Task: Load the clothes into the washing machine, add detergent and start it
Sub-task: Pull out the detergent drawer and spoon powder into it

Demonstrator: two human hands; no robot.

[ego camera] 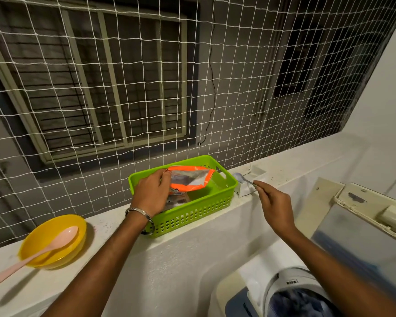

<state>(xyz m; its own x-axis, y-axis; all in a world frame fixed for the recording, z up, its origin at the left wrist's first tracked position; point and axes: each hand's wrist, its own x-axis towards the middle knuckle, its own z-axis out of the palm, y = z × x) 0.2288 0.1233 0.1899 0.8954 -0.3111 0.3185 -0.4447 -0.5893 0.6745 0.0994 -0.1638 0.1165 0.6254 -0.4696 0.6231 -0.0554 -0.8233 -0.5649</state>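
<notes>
An opened orange and silver detergent pouch [190, 178] stands in a green plastic basket [199, 212] on the white ledge. My left hand [152, 193] grips the pouch's left edge near its mouth. My right hand [273, 202] pinches the handle of a small pale scoop [240, 177], whose bowl hovers just right of the basket. At the bottom right the top-loading washing machine [284, 291] stands with its lid [361, 225] raised, and dark blue clothes [300, 304] show inside the drum.
A yellow bowl [44, 259] with a long pink spoon [39, 250] resting in it sits on the ledge at the left. White safety netting [146, 88] rises behind the ledge [114, 227]. A small white tray [256, 172] lies on the ledge beyond the scoop.
</notes>
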